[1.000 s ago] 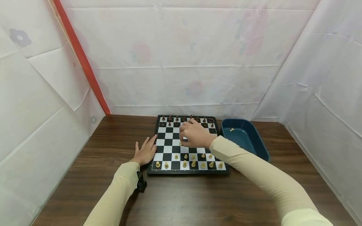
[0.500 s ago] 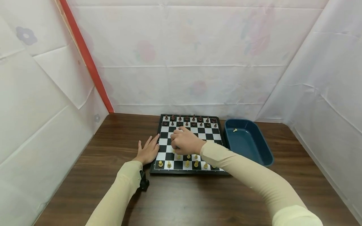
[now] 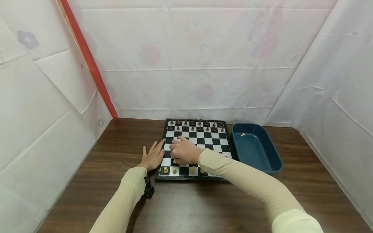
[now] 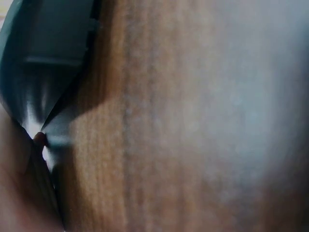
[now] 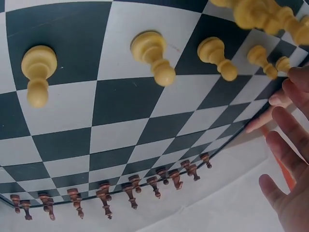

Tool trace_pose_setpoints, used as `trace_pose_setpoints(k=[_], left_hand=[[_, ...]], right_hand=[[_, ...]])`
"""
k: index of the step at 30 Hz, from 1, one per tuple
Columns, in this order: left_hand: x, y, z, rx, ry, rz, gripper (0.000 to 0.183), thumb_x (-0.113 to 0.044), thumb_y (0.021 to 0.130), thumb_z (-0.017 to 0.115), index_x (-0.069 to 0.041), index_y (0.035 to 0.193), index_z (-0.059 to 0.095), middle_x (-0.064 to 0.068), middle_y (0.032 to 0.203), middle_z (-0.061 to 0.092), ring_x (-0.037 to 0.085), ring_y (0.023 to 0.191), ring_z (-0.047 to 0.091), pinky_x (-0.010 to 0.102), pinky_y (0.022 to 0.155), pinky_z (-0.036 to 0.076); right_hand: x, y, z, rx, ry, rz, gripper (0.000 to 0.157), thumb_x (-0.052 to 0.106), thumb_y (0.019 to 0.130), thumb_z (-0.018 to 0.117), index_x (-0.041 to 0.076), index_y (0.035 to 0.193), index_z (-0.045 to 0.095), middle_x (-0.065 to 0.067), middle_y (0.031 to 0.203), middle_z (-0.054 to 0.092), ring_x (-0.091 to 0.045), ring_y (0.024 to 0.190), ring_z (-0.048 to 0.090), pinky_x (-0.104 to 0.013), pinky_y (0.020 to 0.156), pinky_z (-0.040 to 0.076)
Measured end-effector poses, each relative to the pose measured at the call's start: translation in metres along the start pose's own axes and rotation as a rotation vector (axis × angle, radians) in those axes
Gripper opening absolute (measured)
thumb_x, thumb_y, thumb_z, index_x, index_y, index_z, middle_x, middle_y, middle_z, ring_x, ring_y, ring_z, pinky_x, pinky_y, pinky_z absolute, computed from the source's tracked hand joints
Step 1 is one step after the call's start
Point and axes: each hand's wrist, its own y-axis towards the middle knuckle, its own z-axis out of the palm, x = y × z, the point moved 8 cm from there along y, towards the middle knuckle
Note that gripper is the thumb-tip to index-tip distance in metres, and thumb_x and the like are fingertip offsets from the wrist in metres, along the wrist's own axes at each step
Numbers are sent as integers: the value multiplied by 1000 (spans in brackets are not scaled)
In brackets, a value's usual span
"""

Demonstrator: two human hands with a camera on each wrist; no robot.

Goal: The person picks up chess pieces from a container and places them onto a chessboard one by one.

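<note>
A chessboard (image 3: 209, 147) lies on the table, with light yellow chess pieces on its near side and dark brown ones (image 3: 192, 124) on its far side. Over the near-left squares, my right hand (image 3: 186, 152) pinches a light pawn (image 3: 175, 161) low at the second row. In the right wrist view, that pawn (image 5: 283, 64) shows at the fingertips, at the end of a line of standing pawns (image 5: 153, 55). My left hand (image 3: 152, 156) has its fingers spread, their tips on the board's left edge. My right hand and sleeve hide several near pieces.
A blue tray (image 3: 278, 161) stands along the board's right side, holding one light piece (image 3: 242, 134). White sheeting (image 3: 186, 58) walls off the back and sides of the wooden table (image 3: 186, 207). A black device (image 3: 148, 188) sits on the left wrist.
My right hand has moved left and nearer, bringing the pawn from mid-board to the near-left squares. The left hand keeps its place at the board's edge. The head view has shifted slightly.
</note>
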Motion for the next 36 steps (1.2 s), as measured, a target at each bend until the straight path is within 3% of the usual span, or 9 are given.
trace_pose_setpoints(k=[6,12,18,23,30,36], left_hand=[[0,-1,-2,-2,5,-1,54,-29,104,25,-15,155,16,10,156,24,30,144,10,62,105,-15],[0,1,0,8,7,6,54,-30,104,23,-17,155,13,9,156,22,30,144,10,61,105,-16],[0,1,1,9,4,11,54,-29,104,23,-17,155,13,9,157,22,30,144,10,61,105,-16],[1,2,-2,-2,5,8,54,-29,104,23,-17,155,12,9,156,22,30,144,9,61,105,-16],[3,0,-6,2,-1,-2,54,-28,103,24,-16,155,13,9,156,23,31,144,10,61,104,-16],[8,-3,-7,-5,-1,-15,54,-28,103,24,-15,155,13,10,156,23,31,144,10,62,104,-16]], right_hand=[[1,0,4,48,-34,2,12,33,84,71,27,93,75,9,97,63,-11,96,54,-45,102,36],[-20,-21,-10,47,-28,49,23,24,80,72,25,103,74,8,106,63,-13,103,54,-45,102,35],[-62,-70,-25,16,34,138,21,15,75,74,20,95,74,5,101,64,-17,100,54,-49,102,34],[-106,-120,-35,12,2,282,20,9,72,75,17,91,75,1,97,64,-22,97,56,-52,100,36],[-148,-182,-23,11,2,430,19,1,72,73,14,86,76,-2,89,63,-26,93,55,-54,92,39],[-164,-207,-4,11,-13,454,19,1,72,76,13,86,77,-2,82,60,-25,82,53,-46,72,44]])
